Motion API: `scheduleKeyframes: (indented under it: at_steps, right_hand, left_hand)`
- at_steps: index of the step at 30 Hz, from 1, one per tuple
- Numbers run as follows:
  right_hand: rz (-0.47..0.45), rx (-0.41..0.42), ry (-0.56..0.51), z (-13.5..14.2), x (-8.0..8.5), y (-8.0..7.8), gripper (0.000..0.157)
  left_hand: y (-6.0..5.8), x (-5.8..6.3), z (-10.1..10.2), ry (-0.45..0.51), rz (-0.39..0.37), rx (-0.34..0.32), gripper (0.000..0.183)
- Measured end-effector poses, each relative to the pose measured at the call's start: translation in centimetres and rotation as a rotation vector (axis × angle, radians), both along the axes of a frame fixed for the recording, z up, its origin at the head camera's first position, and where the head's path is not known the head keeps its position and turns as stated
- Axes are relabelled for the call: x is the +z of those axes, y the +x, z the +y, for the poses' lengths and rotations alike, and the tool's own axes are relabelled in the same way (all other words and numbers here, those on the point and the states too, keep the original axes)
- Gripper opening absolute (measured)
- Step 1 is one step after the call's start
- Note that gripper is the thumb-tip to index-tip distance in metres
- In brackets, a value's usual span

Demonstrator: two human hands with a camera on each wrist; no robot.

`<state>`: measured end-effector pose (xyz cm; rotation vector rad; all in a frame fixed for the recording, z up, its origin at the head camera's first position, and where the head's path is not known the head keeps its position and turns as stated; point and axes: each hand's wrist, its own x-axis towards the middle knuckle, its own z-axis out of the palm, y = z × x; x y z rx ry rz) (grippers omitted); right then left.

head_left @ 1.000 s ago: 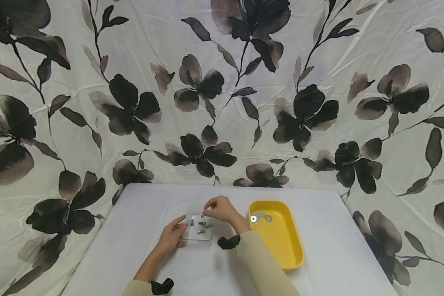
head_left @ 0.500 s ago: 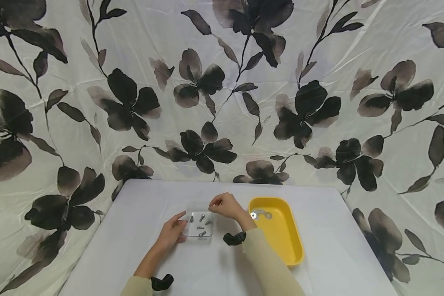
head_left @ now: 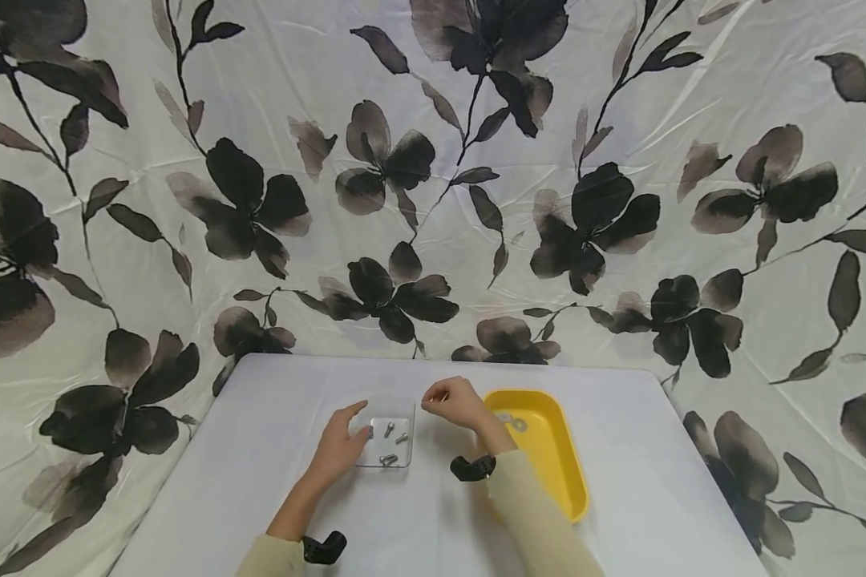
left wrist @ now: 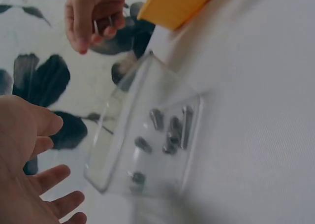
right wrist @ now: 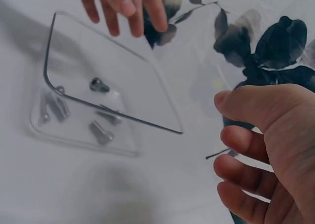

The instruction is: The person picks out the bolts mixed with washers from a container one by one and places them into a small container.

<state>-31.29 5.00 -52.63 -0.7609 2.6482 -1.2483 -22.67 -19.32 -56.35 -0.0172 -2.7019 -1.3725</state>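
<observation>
A clear plastic box (head_left: 408, 458) stands on the table with several metal screws (head_left: 389, 430) lying loose in it, some with visible cylindrical heads in the right wrist view. At its left side is my left hand (head_left: 341, 445), thumb and fingers spread; in the left wrist view the fingers stand apart from the box wall. My right hand (head_left: 458, 402) hovers just right of the box, close to the yellow tray. Its fingers are loosely curled, and the right wrist view shows the thumb (right wrist: 241, 104) apart from them with nothing pinched between.
The yellow tray (head_left: 573, 481) sits to the right, with flat metal washers (head_left: 518, 424) near its far left corner, partly behind my right hand. A white cloth (head_left: 642, 473) covers the table. Floral fabric (head_left: 476, 200) hangs behind it.
My right hand has moved from over the box to its right, toward the tray. My left hand has loosened from the box's side, and the screws have shifted inside.
</observation>
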Motion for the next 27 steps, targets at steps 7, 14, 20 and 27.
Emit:
scheduleKeyframes:
  at_steps: [7, 14, 20, 27]
  right_hand:
    - [-0.004, -0.023, -0.009, 2.2, 0.9, -0.8, 0.007]
    - [0.002, -0.064, -0.008, 4.8, 1.2, -0.1, 0.005]
    - [0.008, -0.080, -0.015, 7.1, 1.0, 0.6, 0.005]
    - [0.011, -0.088, -0.011, 9.3, 0.4, 1.2, 0.004]
  left_hand:
    - [-0.2, 2.5, 2.5, -0.002, 0.048, -0.114, 0.050]
    - [0.1, 2.4, 5.5, 0.110, -0.026, -0.220, 0.051]
    - [0.5, 1.4, 8.3, 0.058, -0.053, -0.262, 0.054]
    - [1.4, 1.1, 10.7, -0.140, 0.135, -0.181, 0.051]
